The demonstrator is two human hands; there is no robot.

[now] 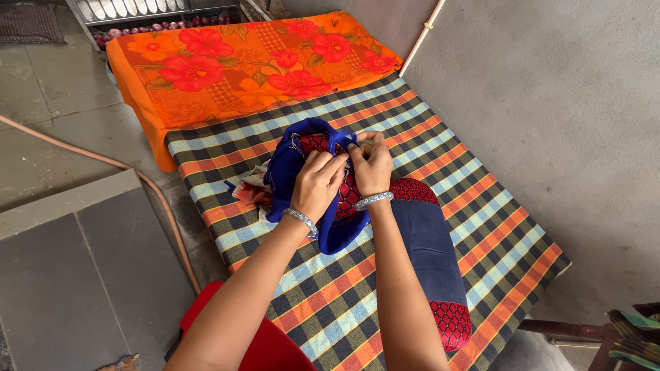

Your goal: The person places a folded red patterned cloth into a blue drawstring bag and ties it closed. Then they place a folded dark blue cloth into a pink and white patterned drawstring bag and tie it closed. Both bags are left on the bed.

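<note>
My left hand (317, 182) and my right hand (372, 162) meet over a bright blue cloth cover (292, 168) on the bed, both pinching its edge. A red patterned cushion (350, 196) shows inside the blue cover's opening. Each wrist wears a silver bangle. To the right lies a long bolster (430, 251), dark blue in the middle with red patterned ends, touching the bundle. Some folded light and reddish cloth (251, 189) pokes out under the blue cover on its left.
The bed carries a checked sheet (481, 213) in blue, orange and black, with an orange flowered blanket (227, 65) at its far end. A grey wall runs along the right. A hose (161, 199) crosses the tiled floor on the left. Wooden furniture (584, 333) stands bottom right.
</note>
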